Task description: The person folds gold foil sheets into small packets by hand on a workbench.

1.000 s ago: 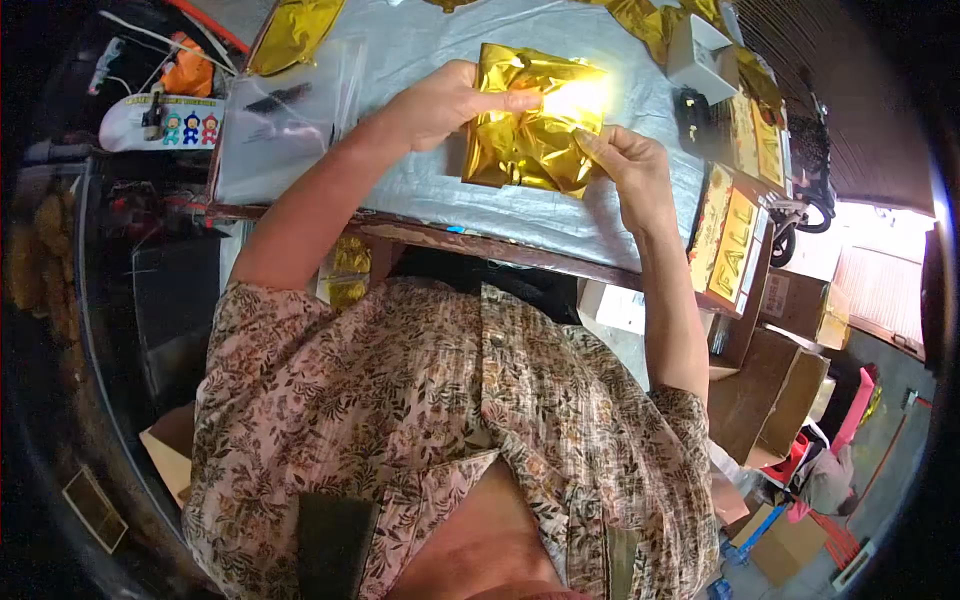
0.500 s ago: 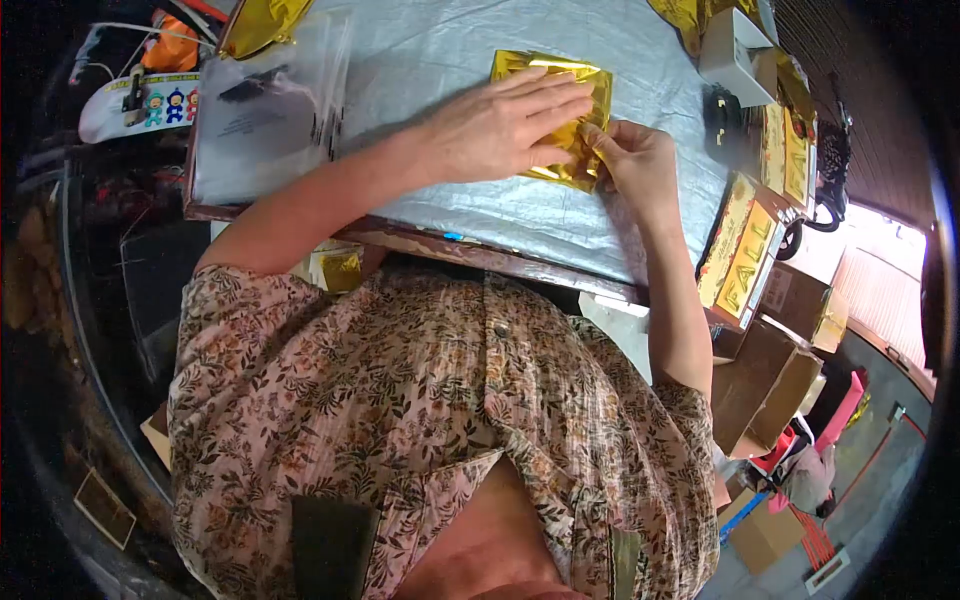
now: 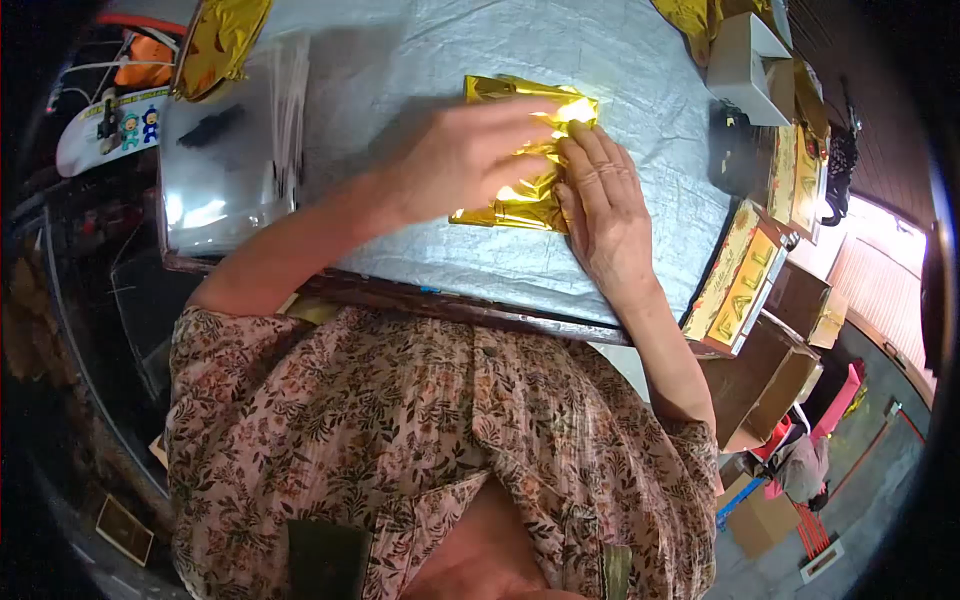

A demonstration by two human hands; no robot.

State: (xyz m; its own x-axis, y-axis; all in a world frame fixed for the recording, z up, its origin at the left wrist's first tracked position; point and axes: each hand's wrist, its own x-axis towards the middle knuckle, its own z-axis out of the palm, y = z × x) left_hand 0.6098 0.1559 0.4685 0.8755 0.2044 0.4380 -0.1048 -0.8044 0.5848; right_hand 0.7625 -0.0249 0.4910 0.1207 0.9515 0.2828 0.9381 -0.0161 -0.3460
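The left hand [image 3: 465,160] is spread, its grip loose, fingers over the gold foil packet [image 3: 525,208] lying on the tabletop [image 3: 680,130]. The foil looks light, soft, slippery and easily creased; its near edge suits a gentle pinch. The right hand [image 3: 608,205], unclenched, rests on the packet's right side.

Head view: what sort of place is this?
Probably a small workshop or garage-like space used for hand packing. Clues: a silvery sheet-covered table with a gold foil packet on it, and cardboard boxes crowded beside it.
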